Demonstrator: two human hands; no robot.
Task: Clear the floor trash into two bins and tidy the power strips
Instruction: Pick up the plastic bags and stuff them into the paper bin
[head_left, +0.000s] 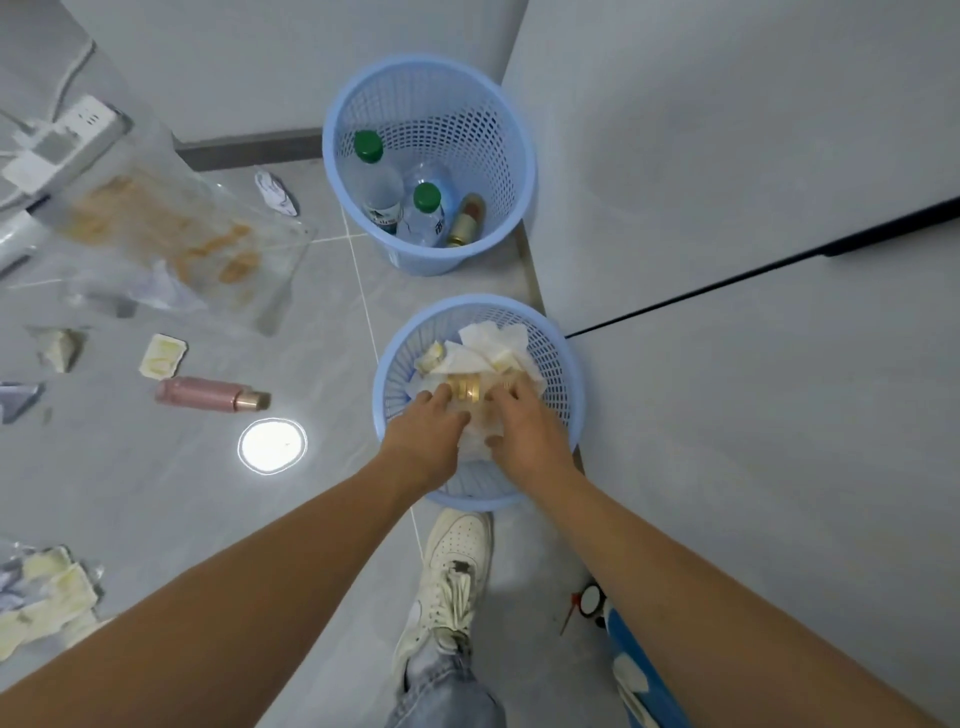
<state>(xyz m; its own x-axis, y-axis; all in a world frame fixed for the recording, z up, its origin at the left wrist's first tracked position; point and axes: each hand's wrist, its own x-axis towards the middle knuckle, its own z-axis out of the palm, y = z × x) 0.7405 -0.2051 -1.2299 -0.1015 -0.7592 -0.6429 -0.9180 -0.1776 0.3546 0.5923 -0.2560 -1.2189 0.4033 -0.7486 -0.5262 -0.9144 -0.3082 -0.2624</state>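
Both hands work inside the near bin (563, 364), at the person's feet. The left hand (423, 428) and right hand (524, 431) press down side by side on a clear wrapper with gold contents (467, 395), lying atop crumpled tissues (491, 338); whether either grip is clenched on it cannot be told. Remaining trash lies left of the hands: the pink bottle (208, 393), long axis left to right, nearer the left hand. Beyond stands the far bin (332, 130) holding bottles; the power strip (67, 137) lies far left.

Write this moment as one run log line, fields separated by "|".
left hand and right hand in near bin on paper trash | far bin: bottles | pink bottle on floor
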